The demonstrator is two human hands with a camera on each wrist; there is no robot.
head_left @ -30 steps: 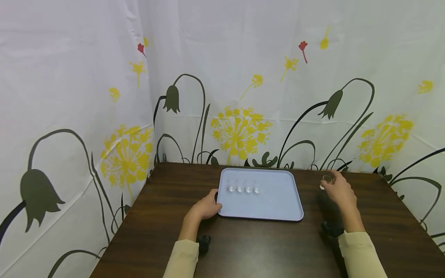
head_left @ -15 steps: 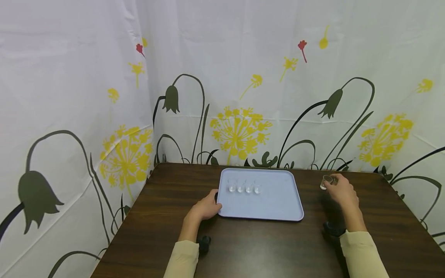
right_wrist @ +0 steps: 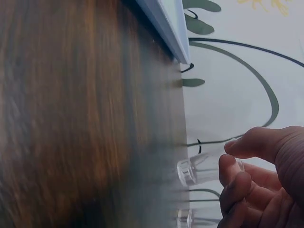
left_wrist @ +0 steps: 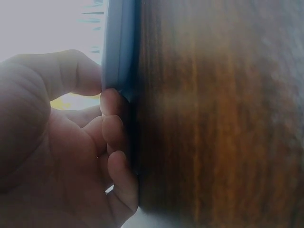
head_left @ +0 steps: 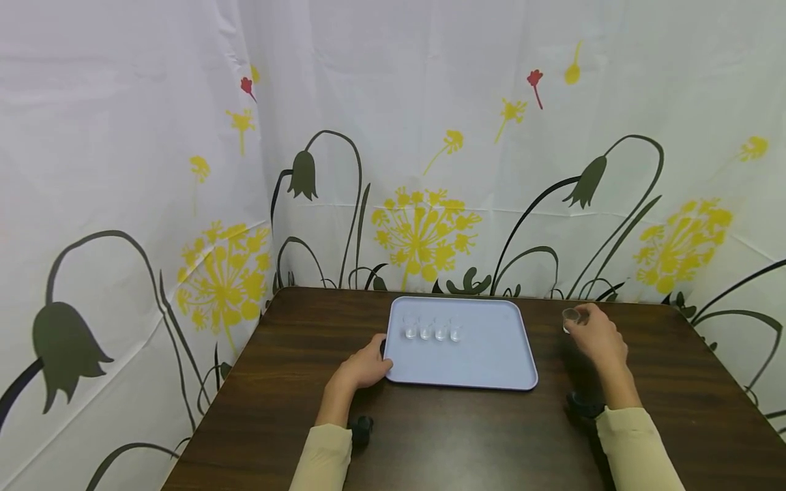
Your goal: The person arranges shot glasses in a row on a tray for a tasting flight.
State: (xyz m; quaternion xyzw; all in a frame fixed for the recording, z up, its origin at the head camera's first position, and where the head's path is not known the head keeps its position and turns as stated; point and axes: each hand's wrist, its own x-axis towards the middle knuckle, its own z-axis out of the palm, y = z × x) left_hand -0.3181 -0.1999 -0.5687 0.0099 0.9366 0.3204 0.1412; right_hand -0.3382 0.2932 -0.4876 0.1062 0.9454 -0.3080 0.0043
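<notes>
My right hand (head_left: 598,335) is at the far right of the table, thumb and fingers pinching a small clear shot glass (head_left: 570,320) near its rim. In the right wrist view this glass (right_wrist: 197,170) has its thick base towards the wood. A second shot glass (right_wrist: 185,218) shows partly below it there. My left hand (head_left: 366,365) grips the left edge of a pale blue tray (head_left: 485,354); the left wrist view has the thumb on the tray's rim (left_wrist: 114,47) and fingers curled beneath. Several clear shot glasses (head_left: 440,332) stand upright in a row at the tray's left.
The tray lies on a dark wooden table (head_left: 454,436), whose back edge meets a white curtain (head_left: 393,82) printed with flowers. Bare wood shows between the tray and my right hand. Black wrist cameras hang under both wrists.
My right hand and the shot glass shift slightly right, then a little left towards the tray. The left hand, tray and row of glasses hold still.
</notes>
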